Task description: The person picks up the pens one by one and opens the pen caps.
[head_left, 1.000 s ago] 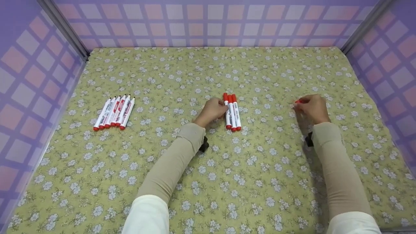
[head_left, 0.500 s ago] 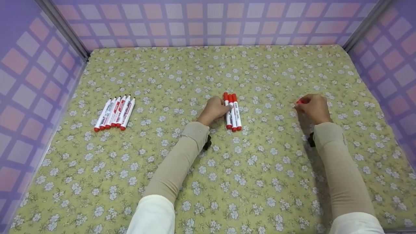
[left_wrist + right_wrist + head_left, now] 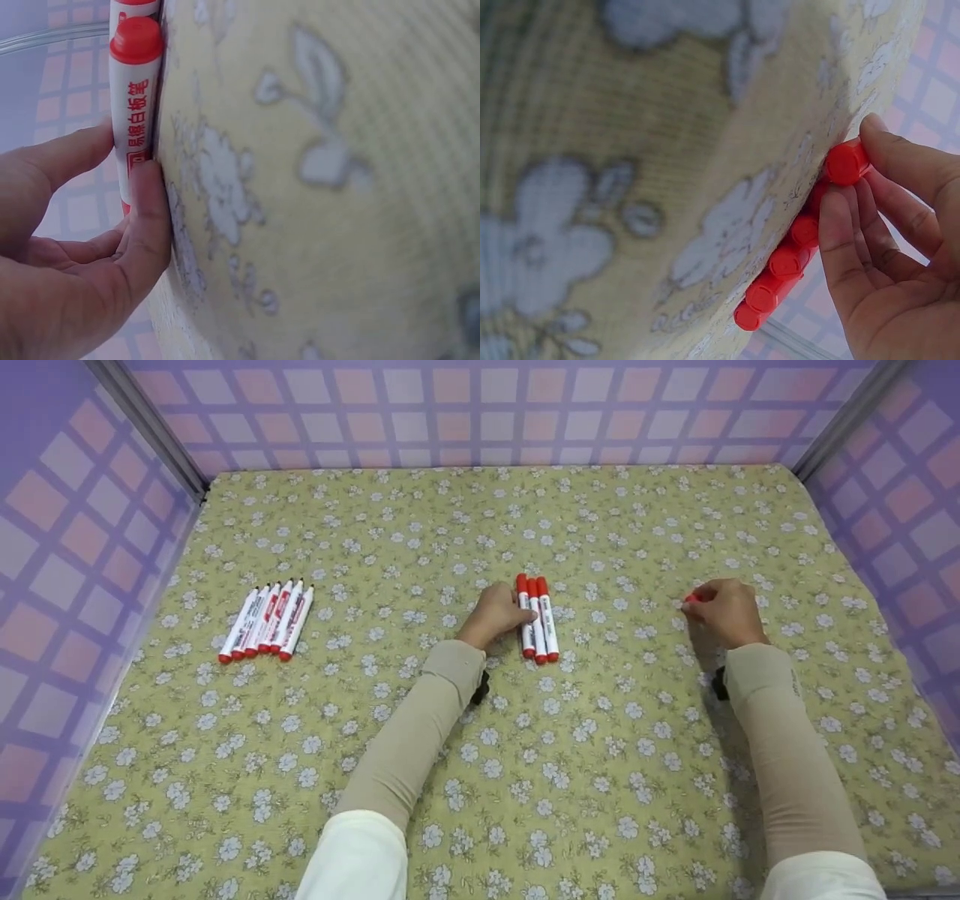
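Three white whiteboard markers with red caps lie side by side mid-table, pointing away from me. My left hand (image 3: pixel 493 615) grips the markers at their left side, its thumb across the white barrels. In the left wrist view, thumb and fingers pinch the nearest whiteboard marker (image 3: pixel 133 112) below its red cap. Far to the right, my right hand (image 3: pixel 727 611) pinches a red marker cap (image 3: pixel 847 162) between thumb and fingers. Several more red caps (image 3: pixel 786 261) form a row on the cloth beside those fingers; in the head view the hand mostly hides them.
Several uncapped white markers (image 3: pixel 268 621) lie in a row on the left, dark tips pointing away. A flowered yellow-green cloth (image 3: pixel 570 795) covers the table. Purple checked panels (image 3: pixel 450 416) enclose its back and both sides.
My left hand has shifted slightly right, its thumb now reaching further over the capped markers. The right hand stays nearly in place with the cap. The uncapped markers have not moved.
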`<action>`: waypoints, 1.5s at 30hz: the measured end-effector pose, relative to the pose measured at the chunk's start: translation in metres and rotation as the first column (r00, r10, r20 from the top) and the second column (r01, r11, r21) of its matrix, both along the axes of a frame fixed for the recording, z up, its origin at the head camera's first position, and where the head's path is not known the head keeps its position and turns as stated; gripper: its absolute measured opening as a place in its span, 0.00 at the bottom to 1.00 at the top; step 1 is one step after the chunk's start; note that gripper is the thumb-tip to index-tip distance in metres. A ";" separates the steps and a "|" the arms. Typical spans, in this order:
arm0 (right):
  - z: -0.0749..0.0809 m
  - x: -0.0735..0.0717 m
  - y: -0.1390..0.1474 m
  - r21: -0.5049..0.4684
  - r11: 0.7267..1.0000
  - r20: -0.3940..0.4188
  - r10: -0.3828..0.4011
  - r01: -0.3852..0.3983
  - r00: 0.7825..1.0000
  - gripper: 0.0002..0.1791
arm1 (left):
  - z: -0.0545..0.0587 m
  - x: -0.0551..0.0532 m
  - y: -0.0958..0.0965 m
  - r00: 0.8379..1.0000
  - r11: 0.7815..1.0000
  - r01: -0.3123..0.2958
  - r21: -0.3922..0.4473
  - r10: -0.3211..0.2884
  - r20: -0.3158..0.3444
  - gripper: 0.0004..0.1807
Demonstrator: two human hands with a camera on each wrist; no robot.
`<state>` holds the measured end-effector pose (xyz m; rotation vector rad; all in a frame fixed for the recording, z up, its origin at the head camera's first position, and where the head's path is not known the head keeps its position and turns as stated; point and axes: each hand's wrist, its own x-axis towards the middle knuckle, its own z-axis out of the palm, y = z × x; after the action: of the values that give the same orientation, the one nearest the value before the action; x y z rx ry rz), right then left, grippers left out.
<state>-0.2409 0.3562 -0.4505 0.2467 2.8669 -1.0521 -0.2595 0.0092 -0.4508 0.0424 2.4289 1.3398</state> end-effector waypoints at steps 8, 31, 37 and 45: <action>0.001 0.000 0.000 -0.004 1.000 0.030 0.002 -0.001 1.000 0.20 | 0.001 -0.002 -0.001 1.000 1.000 0.007 -0.013 -0.007 0.019 0.06; 0.004 -0.001 0.001 0.037 0.999 -0.013 -0.010 0.010 1.000 0.21 | 0.000 -0.009 -0.003 0.995 0.999 0.005 -0.044 0.000 0.099 0.07; 0.010 0.000 -0.003 0.019 1.000 -0.030 -0.016 0.017 0.999 0.26 | 0.002 -0.008 -0.008 0.993 1.000 -0.018 -0.014 0.020 0.116 0.07; 0.020 0.001 -0.017 0.026 0.999 -0.081 0.030 -0.028 0.996 0.28 | 0.004 -0.007 -0.013 0.987 0.993 -0.011 0.117 -0.007 0.159 0.06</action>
<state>-0.2394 0.3395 -0.4301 0.1665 2.9472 -1.0463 -0.2666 -0.0041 -0.4473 -0.0358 2.2169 1.4288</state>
